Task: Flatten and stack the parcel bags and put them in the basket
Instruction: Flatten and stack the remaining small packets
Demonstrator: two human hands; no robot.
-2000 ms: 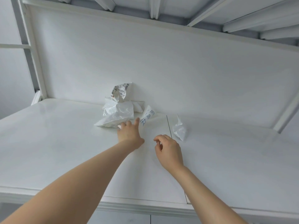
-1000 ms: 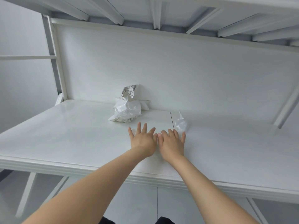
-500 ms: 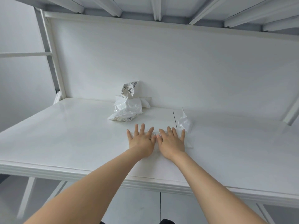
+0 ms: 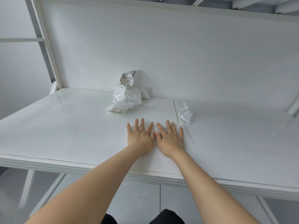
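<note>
**Flat bag under both palms**

The flat parcel bag point(image 4: 187, 136) lies on the white table point(image 4: 72, 131) near its front edge; faint blue print between the thumbs is unreadable. The left hand point(image 4: 140, 136) and right hand point(image 4: 169, 137) rest on it side by side, fingers spread, gripping nothing. A crumpled bag pile point(image 4: 127, 98) sits behind against the wall, with "40" legible; a small crumpled bag point(image 4: 186, 114) stands just right of a table seam point(image 4: 175, 110).

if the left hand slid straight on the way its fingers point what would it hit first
Probably the crumpled bag pile by the back wall: the left hand lies flat on a bag, fingers aimed just right of the pile, bare table between.
</note>
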